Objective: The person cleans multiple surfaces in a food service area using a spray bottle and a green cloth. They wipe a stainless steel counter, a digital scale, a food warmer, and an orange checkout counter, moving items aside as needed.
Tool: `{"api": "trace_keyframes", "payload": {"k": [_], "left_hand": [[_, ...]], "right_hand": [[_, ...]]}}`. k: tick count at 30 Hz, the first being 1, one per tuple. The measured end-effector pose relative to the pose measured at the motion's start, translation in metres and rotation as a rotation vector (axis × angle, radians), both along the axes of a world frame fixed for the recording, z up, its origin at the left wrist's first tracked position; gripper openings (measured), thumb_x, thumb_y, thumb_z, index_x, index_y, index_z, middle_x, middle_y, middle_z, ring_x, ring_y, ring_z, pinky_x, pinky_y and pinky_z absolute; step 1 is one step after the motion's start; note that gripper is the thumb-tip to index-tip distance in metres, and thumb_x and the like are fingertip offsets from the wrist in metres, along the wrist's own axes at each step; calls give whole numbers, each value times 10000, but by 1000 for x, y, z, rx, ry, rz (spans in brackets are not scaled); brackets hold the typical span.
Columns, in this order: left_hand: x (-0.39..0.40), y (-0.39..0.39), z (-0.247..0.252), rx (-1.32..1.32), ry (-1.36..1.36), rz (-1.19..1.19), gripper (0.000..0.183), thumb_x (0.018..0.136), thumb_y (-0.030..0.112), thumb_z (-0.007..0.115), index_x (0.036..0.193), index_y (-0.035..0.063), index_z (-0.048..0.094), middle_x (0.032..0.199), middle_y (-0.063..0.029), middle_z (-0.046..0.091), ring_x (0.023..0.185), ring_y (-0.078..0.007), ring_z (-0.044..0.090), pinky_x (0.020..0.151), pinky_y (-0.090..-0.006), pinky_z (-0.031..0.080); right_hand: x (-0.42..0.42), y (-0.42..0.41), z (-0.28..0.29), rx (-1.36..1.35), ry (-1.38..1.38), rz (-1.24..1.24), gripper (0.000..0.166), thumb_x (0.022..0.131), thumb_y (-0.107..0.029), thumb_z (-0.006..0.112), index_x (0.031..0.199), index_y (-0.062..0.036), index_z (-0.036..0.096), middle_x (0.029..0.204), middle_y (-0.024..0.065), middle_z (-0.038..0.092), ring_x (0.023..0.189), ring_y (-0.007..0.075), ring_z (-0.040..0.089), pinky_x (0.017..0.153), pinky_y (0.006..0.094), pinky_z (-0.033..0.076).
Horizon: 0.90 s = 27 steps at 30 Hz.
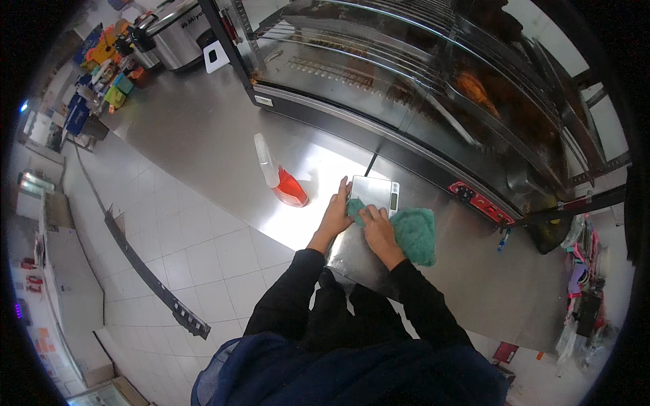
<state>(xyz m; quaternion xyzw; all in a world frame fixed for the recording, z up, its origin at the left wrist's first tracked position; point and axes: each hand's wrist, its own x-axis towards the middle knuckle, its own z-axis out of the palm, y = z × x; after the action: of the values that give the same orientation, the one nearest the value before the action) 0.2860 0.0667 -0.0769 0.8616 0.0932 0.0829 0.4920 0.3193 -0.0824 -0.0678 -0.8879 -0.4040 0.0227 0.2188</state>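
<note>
A digital kitchen scale (369, 187) with a steel plate and a small display lies on the stainless-steel worktop in front of me. My left hand (333, 217) holds the scale's left edge, fingers stretched along its side and thumb near the front. Bunched under the fingertips of my right hand (380, 232) is part of a green cloth (415, 236), pressed against the front of the scale. The rest of the cloth spreads over the worktop to the right of that hand. Left of both hands stands a spray bottle (291, 189) with a red body and a pale top.
A glass-fronted food warmer (350, 114) with wire racks and a red control panel (480, 203) runs behind the scale. The worktop (203, 132) has its edge above a tiled floor (203, 254). A large steel cooker (177, 38) stands far left; bagged items (584, 284) hang right.
</note>
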Motion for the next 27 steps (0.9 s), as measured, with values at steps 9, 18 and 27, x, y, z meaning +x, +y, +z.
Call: {"api": "trace_keyframes", "payload": {"k": [9,18,27], "left_hand": [[1,-1,0,97,-7,-3,925,590,112,758,1331,57,206,1168,-160,499,1031,-340,456,897,-389,368],[1,0,-11,156,39,25,772,628,133,733,1283,33,336,1021,-170,537,1000,-326,465,855,-367,397],[3,-7,-5,162,34,16,675,667,185,712,1246,48,393,1001,-182,541,977,-325,470,851,-373,395]], "right_hand": [[65,11,8,392,105,-278,284,660,7,585,944,7,592,910,131,527,860,304,524,762,370,425],[19,18,1,25,18,-94,330,644,15,590,965,-58,576,969,90,479,908,288,462,781,373,434],[75,27,11,46,7,-304,268,605,-106,720,866,-134,671,1045,72,469,990,288,436,865,453,358]]}}
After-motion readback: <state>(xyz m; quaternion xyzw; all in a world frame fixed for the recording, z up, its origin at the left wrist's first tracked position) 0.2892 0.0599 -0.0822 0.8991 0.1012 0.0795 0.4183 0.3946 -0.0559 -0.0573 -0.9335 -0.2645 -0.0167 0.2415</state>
